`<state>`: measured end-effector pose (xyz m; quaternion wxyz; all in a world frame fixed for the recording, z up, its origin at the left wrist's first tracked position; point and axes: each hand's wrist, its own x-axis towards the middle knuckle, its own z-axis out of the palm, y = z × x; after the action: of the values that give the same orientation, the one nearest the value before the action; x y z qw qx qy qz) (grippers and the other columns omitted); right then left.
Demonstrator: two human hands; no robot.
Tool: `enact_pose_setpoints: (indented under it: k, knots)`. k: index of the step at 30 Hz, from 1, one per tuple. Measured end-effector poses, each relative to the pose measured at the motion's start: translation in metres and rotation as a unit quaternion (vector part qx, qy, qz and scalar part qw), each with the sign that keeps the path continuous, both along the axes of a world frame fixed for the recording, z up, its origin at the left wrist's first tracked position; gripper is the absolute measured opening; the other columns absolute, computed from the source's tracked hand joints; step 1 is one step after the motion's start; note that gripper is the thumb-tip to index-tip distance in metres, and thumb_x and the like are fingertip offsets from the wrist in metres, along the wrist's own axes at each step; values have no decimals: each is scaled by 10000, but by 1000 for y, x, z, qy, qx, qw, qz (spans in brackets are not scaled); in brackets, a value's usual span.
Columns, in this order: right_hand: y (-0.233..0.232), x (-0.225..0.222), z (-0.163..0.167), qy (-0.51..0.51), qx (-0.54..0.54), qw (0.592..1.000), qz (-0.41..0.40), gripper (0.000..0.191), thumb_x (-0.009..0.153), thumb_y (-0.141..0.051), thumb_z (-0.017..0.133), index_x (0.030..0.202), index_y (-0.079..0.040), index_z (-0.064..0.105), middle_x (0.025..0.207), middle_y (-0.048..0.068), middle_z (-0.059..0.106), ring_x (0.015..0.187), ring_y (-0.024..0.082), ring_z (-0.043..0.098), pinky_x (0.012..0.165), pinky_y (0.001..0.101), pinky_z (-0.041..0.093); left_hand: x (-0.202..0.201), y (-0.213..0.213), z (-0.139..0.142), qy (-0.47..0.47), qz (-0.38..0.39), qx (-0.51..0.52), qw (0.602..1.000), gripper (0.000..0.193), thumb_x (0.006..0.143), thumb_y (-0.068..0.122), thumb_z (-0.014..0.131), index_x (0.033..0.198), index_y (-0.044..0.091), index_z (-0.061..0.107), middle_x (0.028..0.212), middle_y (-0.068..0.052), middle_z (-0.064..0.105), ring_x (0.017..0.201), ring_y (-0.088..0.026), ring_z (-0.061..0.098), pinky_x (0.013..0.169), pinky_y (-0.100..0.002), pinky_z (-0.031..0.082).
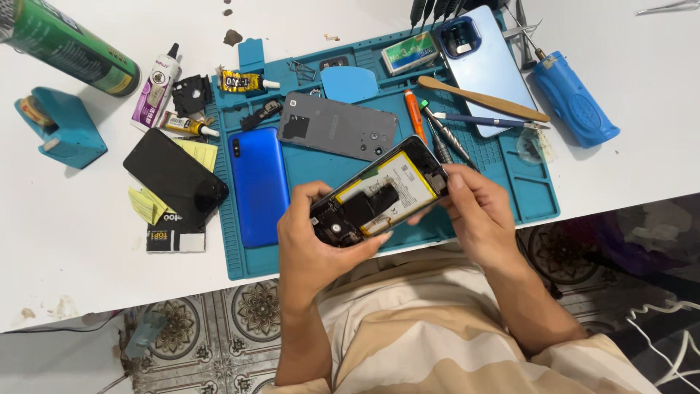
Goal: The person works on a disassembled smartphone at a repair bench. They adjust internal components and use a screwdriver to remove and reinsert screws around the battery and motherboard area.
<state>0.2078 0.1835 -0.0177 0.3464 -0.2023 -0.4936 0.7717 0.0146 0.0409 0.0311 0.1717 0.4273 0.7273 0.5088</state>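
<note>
Both hands (321, 241) (477, 211) grip opened phone (379, 193) (yellow-labelled battery).

Cut off at the top-left edge: green spray can (69, 45). Hidden under the left hand (313, 244): lower end of the opened phone (379, 193).

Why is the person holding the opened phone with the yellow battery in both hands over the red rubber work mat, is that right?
Not quite: the rubber work mat is teal blue, not red. The head view shows it. The rest holds: the left hand and the right hand both hold the opened phone with the yellow battery over that mat.
</note>
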Motion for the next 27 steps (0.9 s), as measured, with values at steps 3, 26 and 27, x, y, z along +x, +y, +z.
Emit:
enact_pose_setpoints:
  k: [3,26,27]
  knots:
    - [0,-4,-8,-17,25,999,-9,325,1158,-194,453,1275,83,577,1096,214,728,908,300,731,837,391,570,-1,3,1,99,4,105,990,978,556,248,1023,1337,23,478,1082,-145,609,945,-230,632,806,-338,565]
    - [1,-13,-3,11,35,999,29,277,1177,-254,406,1177,1,515,1119,177,703,966,262,710,887,402,573,8,-3,-26,-314,-46,136,938,622,899,-22,749,1388,-18,365,1094,-156,716,840,-175,754,547,-234,570]
    - [1,-13,-3,16,45,998,29,283,1191,-254,409,1187,6,522,1133,177,694,990,257,694,921,400,561,7,-4,-27,-312,-46,138,939,621,894,-21,753,1382,-20,368,1085,-154,716,842,-173,756,546,-234,573]
